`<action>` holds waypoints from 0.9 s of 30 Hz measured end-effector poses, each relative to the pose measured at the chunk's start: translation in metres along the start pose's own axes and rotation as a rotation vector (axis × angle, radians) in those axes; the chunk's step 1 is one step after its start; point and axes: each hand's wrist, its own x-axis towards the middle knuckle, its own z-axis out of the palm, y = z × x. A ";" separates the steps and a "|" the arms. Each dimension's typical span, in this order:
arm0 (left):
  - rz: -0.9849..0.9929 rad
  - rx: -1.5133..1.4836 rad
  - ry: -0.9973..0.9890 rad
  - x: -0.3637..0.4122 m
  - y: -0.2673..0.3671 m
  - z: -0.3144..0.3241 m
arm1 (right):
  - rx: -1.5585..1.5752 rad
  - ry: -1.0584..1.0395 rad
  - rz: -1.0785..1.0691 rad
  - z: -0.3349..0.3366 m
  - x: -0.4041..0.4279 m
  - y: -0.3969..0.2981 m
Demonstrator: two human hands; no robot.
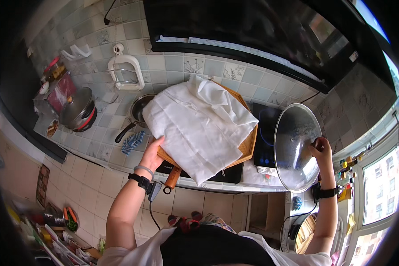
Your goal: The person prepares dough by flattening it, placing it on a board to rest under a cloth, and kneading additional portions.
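My left hand (153, 154) grips the near-left edge of an angular wooden tray (250, 146), its thumb lying over the white cloth. The white cloth (193, 126) covers most of the tray and hangs past its near edge; whatever lies under it is hidden. From beneath the tray a brown handle (173, 177) with a hanging ring sticks out towards me; the rest of that pan is out of sight. My right hand (321, 149) pinches the dark knob of a large glass lid (294, 159), which is tilted nearly on edge and fogged with droplets.
Right of the tray is a black induction cooktop (263, 139) with lit blue marks. A small saucepan (141, 109), a blue checked cloth (133, 143) and a lidded electric pot (79, 113) stand on the left. The range hood (246, 33) overhangs the back. Bottles (347, 173) line the windowsill.
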 end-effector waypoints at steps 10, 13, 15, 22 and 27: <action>0.028 -0.028 -0.045 -0.017 0.003 -0.004 | 0.090 -0.161 -0.020 0.068 0.016 -0.099; 0.006 0.034 0.095 -0.039 0.011 -0.022 | 0.076 -0.218 -0.029 0.092 0.018 -0.128; -0.009 0.199 0.186 -0.058 0.021 -0.043 | 0.152 -0.226 -0.024 0.111 0.012 -0.159; 0.126 0.221 0.120 -0.142 0.085 -0.140 | 0.424 -0.335 -0.023 0.201 -0.010 -0.267; 0.119 0.223 0.147 -0.180 0.131 -0.190 | 0.723 -0.499 0.040 0.299 -0.037 -0.333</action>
